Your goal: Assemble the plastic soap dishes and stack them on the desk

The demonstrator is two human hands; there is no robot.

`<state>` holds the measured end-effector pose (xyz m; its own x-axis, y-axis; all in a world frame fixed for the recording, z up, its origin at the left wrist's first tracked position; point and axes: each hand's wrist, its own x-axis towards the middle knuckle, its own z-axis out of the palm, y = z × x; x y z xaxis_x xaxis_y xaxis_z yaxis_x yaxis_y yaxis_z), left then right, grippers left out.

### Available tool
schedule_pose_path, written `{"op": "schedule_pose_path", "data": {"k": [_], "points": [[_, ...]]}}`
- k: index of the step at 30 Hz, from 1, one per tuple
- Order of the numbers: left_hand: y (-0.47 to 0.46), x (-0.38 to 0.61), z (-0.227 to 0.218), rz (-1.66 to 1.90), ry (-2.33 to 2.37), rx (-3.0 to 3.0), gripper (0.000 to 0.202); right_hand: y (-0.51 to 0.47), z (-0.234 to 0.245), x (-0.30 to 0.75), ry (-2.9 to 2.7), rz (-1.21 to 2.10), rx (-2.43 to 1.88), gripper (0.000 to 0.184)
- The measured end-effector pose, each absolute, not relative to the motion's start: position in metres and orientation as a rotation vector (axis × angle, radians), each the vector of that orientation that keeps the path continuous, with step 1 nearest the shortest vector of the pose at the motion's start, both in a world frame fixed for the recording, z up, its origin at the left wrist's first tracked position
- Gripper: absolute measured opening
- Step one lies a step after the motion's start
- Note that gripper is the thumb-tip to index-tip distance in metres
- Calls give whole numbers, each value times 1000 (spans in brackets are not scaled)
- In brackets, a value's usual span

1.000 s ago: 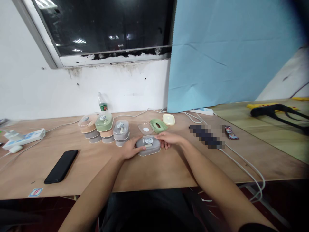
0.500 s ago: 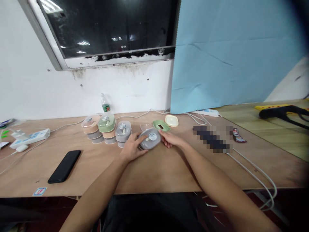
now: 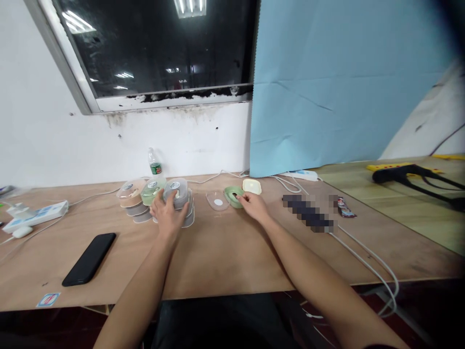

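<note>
Gray container (image 3: 176, 186) atop stack (image 3: 189, 218) — left hand (image 3: 167, 213) gripping it, right hand (image 3: 255, 206) pinching green piece (image 3: 230, 192)

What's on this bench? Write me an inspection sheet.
Surface: brown tabletop; small sticker near its front left edge.
Work items: peach box atop gray tiers, green box, gray box; to their right, clear lid, green dish, pale yellow dish.
Clutter: black phone, bottle, snack packet, dark pixelated thing.
Hands: left hand grasps the gray box; right hand at the green dish, grip unclear.
Cables: white cables along the back and over the front edge at right; power strip far left.
Surroundings: window and blue sheet at the back; other people: nothing seen.
</note>
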<state>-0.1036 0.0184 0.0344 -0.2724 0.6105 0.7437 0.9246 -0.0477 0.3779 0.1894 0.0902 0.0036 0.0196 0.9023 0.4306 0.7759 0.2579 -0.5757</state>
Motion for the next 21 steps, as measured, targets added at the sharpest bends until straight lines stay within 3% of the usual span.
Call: {"op": "schedule_pose_path", "data": {"k": [9,13,17,21], "points": [[25,-103,24,-1370,-1645,-1623,57,117,-17,232,-1638,7,-1641,25],[16,-91,15,-1397,-1194,-1907,37,132,-30,254,-1807,-30,-1671,34],[5,-68,9,-1137,-1007,-2445,23,139,-37,263,-1924,12,-1639,43],[8,-55,0,-841,-1091,-2815,29,138,-37,259,-2016,37,-1664,42]]}}
